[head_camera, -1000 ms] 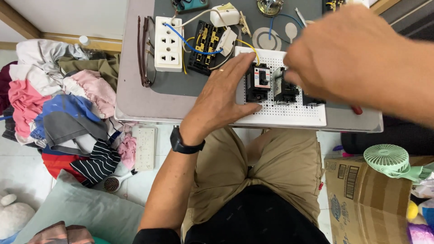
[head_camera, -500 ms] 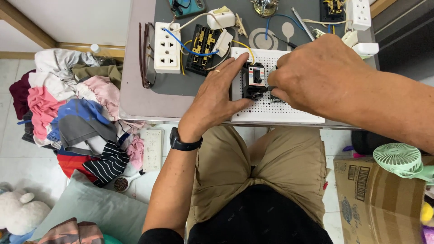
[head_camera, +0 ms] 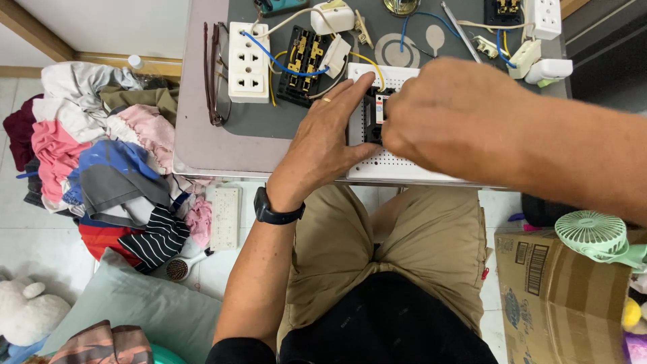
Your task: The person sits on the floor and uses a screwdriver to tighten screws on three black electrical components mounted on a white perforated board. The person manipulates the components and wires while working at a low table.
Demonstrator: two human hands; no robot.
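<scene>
My left hand [head_camera: 322, 141], with a ring and a black wristwatch, lies flat on the left edge of a white perforated board [head_camera: 384, 162] on the grey table [head_camera: 209, 145]. Its fingers press against a black electrical module [head_camera: 373, 114] mounted on the board. My right hand [head_camera: 448, 111] covers the module from the right, fingers closed on it; what lies under this hand is hidden. A white triple socket plate [head_camera: 249, 62] and a black-and-brass socket insert [head_camera: 304, 57], joined by blue and yellow wires, lie just left of the board.
Eyeglasses [head_camera: 214, 74] rest at the table's left. More white sockets and plugs [head_camera: 542, 40] lie at the back right. A pile of clothes [head_camera: 101, 155] is on the floor to the left. A cardboard box [head_camera: 559, 290] and green fan [head_camera: 592, 232] stand at the right.
My right hand has moved left and down over the black module. My left hand slid up along the board's left edge to the module. The view shifted slightly.
</scene>
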